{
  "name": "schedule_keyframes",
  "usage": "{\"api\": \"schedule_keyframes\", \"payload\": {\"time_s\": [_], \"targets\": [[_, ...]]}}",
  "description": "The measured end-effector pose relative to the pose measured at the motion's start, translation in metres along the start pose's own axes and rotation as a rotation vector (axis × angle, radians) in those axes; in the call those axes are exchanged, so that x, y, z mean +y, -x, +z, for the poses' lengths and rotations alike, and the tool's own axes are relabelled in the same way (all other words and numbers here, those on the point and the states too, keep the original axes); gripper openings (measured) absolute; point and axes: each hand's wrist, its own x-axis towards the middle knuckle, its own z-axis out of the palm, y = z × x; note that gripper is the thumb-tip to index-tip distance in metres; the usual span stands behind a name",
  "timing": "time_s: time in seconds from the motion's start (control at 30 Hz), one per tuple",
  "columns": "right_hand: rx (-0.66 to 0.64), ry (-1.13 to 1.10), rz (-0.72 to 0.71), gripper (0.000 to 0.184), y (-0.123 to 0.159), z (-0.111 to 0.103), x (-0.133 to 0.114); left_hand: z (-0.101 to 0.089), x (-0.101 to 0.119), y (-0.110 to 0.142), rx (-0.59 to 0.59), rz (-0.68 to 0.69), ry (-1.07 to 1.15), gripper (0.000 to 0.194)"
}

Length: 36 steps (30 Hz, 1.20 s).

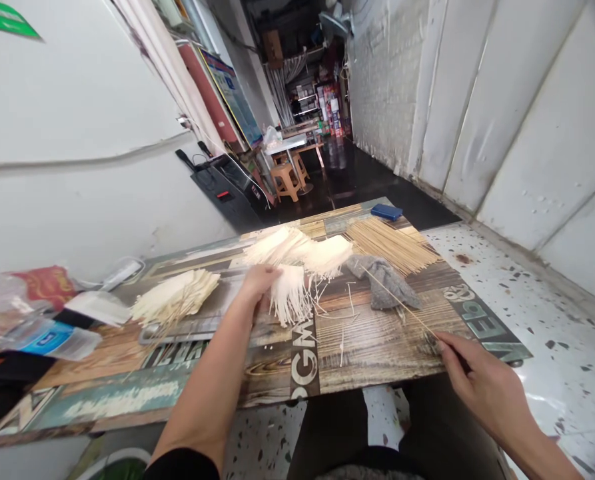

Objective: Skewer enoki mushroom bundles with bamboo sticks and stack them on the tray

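Observation:
My left hand is closed at the edge of a flat bunch of enoki mushrooms, whose thin stems fan out toward me. Between the thumb and fingers of my right hand is a thin bamboo skewer, slanting up and left over a grey cloth. Behind my left hand lies a pile of pale enoki mushrooms. Loose stems are scattered across the wooden-patterned table. To the left, skewered pale bunches rest on a metal tray.
Many bamboo skewers lie at the table's far right, near a blue box. A plastic bottle and a red bag sit at the left end. Beyond stand stools and a small table.

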Motion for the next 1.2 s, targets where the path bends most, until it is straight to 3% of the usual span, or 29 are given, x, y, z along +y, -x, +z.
{"api": "schedule_keyframes", "payload": {"time_s": [0.13,0.23,0.33,0.4,0.53,0.7,0.93,1.2], "targets": [[-0.022,0.04,-0.051,0.026,-0.007,0.0,-0.005,-0.007,0.007,-0.003,0.115,-0.048,-0.191,0.032],[-0.017,0.039,-0.07,0.025,-0.01,0.001,-0.007,-0.001,0.038,-0.01,0.153,0.084,-0.263,0.037],[-0.011,0.024,-0.05,0.024,-0.011,0.003,-0.006,0.015,0.08,-0.028,0.084,0.344,-0.277,0.042],[-0.014,0.011,-0.038,0.023,-0.01,0.004,-0.006,0.028,0.105,-0.045,0.03,0.481,-0.283,0.056],[-0.012,-0.008,-0.027,0.023,-0.009,0.004,-0.005,0.047,0.134,-0.077,-0.062,0.586,-0.305,0.063],[-0.019,-0.015,-0.025,0.023,-0.01,0.004,-0.005,0.048,0.143,-0.101,-0.194,0.625,-0.32,0.039],[0.007,-0.036,-0.035,0.023,-0.009,0.006,-0.003,0.035,0.146,-0.118,-0.292,0.587,-0.253,0.035],[-0.008,-0.097,-0.021,0.022,-0.008,0.002,-0.004,0.012,0.134,-0.11,-0.368,0.519,-0.045,0.027]]}}
